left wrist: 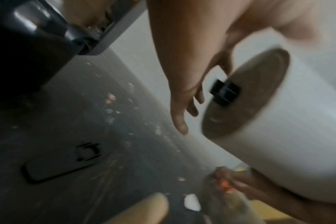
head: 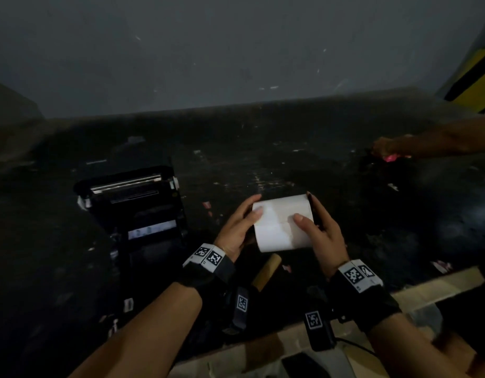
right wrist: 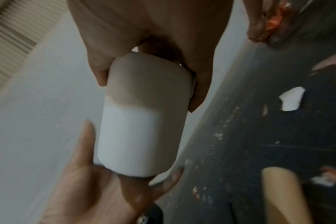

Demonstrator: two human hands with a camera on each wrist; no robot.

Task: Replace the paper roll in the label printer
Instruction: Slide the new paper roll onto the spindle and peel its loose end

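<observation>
Two hands, left hand (head: 236, 227); right hand (head: 322, 233), grip one paper roll (head: 281, 223); one printer (head: 135, 211).

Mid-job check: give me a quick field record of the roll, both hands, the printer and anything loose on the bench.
roll: white paper roll, held above the bench, black spindle through its core
left hand: left hand grips the roll's left end
right hand: right hand grips the roll's right end, thumb on top
printer: black label printer to the left, lid open, bay contents too dark to tell
loose: brown cardboard core lying on the bench below the roll
</observation>
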